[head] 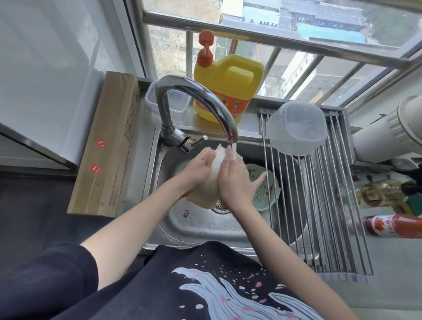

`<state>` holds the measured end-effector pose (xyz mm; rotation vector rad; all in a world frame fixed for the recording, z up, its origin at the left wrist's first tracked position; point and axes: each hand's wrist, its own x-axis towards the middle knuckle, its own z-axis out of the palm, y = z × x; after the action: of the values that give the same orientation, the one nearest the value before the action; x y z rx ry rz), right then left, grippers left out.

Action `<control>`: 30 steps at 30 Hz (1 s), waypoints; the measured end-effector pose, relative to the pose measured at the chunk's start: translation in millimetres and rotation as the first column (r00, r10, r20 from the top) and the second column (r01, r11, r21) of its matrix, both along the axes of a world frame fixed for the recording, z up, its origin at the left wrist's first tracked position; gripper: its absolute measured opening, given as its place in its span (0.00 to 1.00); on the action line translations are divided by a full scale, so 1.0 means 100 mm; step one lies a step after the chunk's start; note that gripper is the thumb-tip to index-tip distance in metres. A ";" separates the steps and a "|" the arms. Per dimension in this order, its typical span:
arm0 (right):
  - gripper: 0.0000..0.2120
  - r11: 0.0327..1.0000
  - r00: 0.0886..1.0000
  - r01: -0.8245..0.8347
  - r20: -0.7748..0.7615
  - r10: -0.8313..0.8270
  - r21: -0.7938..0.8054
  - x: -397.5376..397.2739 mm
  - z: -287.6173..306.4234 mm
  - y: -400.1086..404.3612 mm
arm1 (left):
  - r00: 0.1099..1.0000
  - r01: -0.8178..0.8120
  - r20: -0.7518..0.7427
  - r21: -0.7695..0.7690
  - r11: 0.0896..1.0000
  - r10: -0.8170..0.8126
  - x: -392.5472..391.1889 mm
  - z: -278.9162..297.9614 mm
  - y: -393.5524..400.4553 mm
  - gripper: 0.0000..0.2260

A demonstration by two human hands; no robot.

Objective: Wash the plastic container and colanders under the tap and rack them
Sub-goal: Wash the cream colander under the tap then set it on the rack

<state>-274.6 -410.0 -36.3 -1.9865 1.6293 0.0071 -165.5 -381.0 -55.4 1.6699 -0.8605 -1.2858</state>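
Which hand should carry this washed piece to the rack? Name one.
Right. The right hand is nearer the rack, which lies on that side of the sink; the left hand would have to cross over.

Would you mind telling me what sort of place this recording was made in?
Most likely a home kitchen, high up in a building. A steel sink with a running tap, a yellow detergent jug on the sill, and a roll-up drying rack holding an upturned plastic container show it.

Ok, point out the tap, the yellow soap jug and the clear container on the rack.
tap (199,101): head view, top of the curved chrome spout.
yellow soap jug (227,85): head view, upper body beside the handle.
clear container (297,127): head view, its upturned base.
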 end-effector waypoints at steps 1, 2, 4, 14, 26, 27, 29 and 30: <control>0.24 0.987 0.990 0.111 0.069 -0.119 0.120 0.00 0.01 -0.13 | 1.000 -0.007 -0.026 0.018 1.000 0.007 0.03 -0.04 0.00 0.07; 0.24 0.974 0.986 0.132 0.073 -0.147 0.182 0.01 0.03 -0.22 | 0.999 -0.008 -0.043 0.029 1.000 0.009 0.04 -0.04 0.01 0.07; 0.23 0.996 0.998 -0.045 -0.040 0.048 0.082 0.03 0.07 -0.23 | 0.999 -0.032 -0.031 0.055 0.998 0.034 0.08 -0.06 -0.01 0.11; 0.27 0.910 0.949 -0.277 0.061 0.310 -0.308 -0.20 0.06 -0.10 | 0.928 -0.110 -0.336 0.173 0.979 0.164 0.01 0.14 -0.30 0.15; 0.33 0.834 0.878 -0.467 -0.043 0.477 -0.293 -0.33 0.02 0.11 | 0.893 -0.148 -0.349 0.371 0.917 0.286 0.09 0.18 -0.34 0.16; 0.34 0.829 0.863 -0.492 -0.027 0.504 -0.266 -0.36 0.00 0.05 | 0.898 -0.124 -0.354 0.370 0.921 0.263 0.08 0.18 -0.31 0.16; 0.29 0.883 0.879 -0.410 0.158 0.449 -0.229 -0.35 -0.02 -0.04 | 0.906 -0.081 -0.377 0.288 0.954 0.191 0.06 0.17 -0.23 0.15; 0.26 0.939 0.895 -0.289 0.297 0.334 -0.185 -0.30 0.00 -0.08 | 0.915 -0.035 -0.389 0.194 0.980 0.110 0.04 0.17 -0.18 0.13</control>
<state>-305.1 -418.4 -36.0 -2.1979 1.1170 -0.3036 -161.1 -399.1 -38.9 1.4828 -0.4411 -1.6194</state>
